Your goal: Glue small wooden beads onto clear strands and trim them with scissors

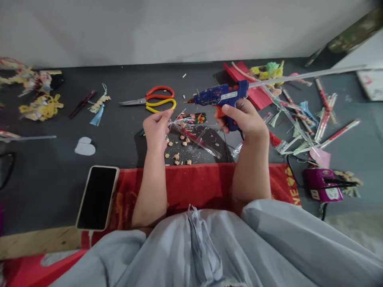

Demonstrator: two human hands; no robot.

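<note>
In my right hand (247, 119) is a blue glue gun (221, 95), its nozzle pointing left and the fingers wrapped round the handle by the orange trigger. A long clear glue stick (305, 75) runs out of its back to the right. My left hand (158, 127) is closed in a pinch, left of and lower than the nozzle; what its fingertips hold is too small or hidden to name. Just right of it lies a bunch of thin white strands (187, 120). Small pale wooden pieces (176, 156) are scattered on the dark table below. Scissors (149, 101) with red and yellow handles lie beyond my left hand.
A phone (98, 198) lies at the left beside a red towel (197, 183). Tassels and clear-wrapped sticks (324, 119) crowd the right side, near a purple box (323, 185) with a black cord. Yellow cord (42, 107) and a tasselled charm (98, 105) lie left. A wall rises behind.
</note>
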